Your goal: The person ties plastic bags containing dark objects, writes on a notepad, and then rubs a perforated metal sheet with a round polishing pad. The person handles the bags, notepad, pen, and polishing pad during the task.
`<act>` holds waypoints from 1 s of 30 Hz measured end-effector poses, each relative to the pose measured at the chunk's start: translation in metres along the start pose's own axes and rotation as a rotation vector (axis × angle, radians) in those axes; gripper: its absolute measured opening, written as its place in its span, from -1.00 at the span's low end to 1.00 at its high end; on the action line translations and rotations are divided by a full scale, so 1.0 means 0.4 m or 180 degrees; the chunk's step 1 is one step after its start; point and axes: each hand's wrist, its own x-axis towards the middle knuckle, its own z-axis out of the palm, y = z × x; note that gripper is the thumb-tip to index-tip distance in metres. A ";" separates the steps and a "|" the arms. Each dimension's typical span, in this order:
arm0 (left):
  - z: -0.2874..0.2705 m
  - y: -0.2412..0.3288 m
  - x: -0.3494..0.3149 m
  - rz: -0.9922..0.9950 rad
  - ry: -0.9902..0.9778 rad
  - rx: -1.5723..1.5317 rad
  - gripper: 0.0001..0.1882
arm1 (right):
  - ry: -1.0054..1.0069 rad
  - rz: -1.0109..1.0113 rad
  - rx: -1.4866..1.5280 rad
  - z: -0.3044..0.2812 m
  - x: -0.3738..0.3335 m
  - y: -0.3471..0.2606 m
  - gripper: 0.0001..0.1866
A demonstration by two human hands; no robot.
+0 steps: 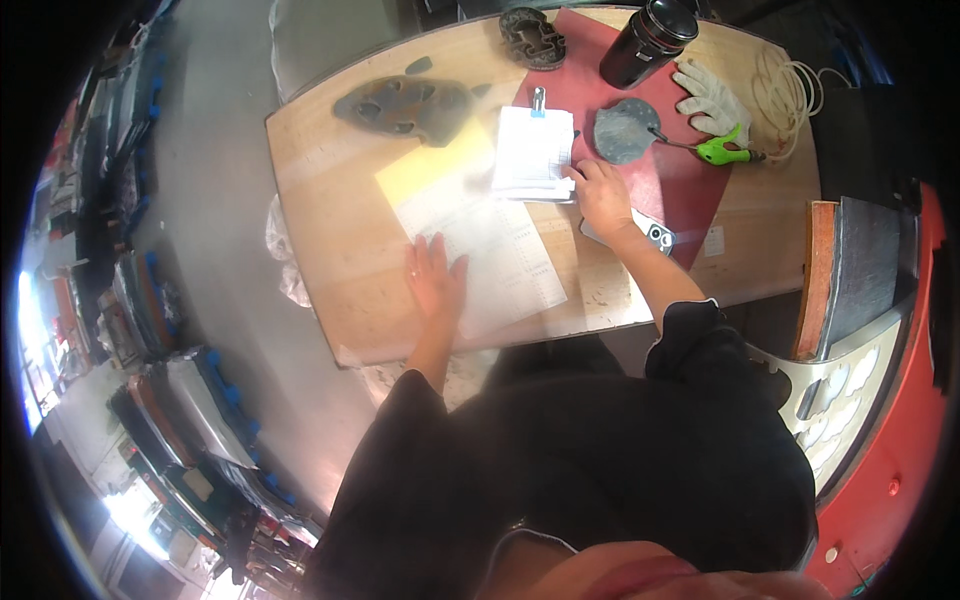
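My left hand (436, 277) lies flat, fingers spread, on a large white printed sheet (500, 250) on the wooden table (330, 210). A yellow sheet (430, 170) pokes out from under that sheet at its far end. My right hand (601, 195) rests at the right edge of a stack of small white papers (533, 152) held by a clip, fingers curled at the lower corner of the stack. Whether it pinches the papers I cannot tell. A phone (655, 236) lies under my right wrist.
A red mat (690, 190) covers the table's right part. On and near it lie a round grey metal disc (625, 130), a green-handled tool (722, 150), a white work glove (708, 95), a black cylindrical container (648, 42), coiled cord (785, 95) and two dark metal castings (405, 105).
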 end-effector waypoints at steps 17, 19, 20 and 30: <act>0.013 0.043 -0.037 0.0411 -0.0028 0.0097 -0.35 | 0.0510 0.1374 0.0943 0.025 -0.002 0.017 -0.73; 0.018 0.056 -0.012 0.0485 0.0014 0.0115 -0.36 | 0.0531 0.1354 0.0942 0.023 0.000 0.017 -0.73; 0.021 0.064 0.003 0.0508 0.0029 0.0154 -0.36 | 0.0485 0.1342 0.0957 0.021 -0.003 0.016 -0.73; 0.041 0.119 0.123 0.0537 0.0038 0.0194 -0.38 | 0.0479 0.0009 0.0103 -0.006 -0.019 0.015 -0.69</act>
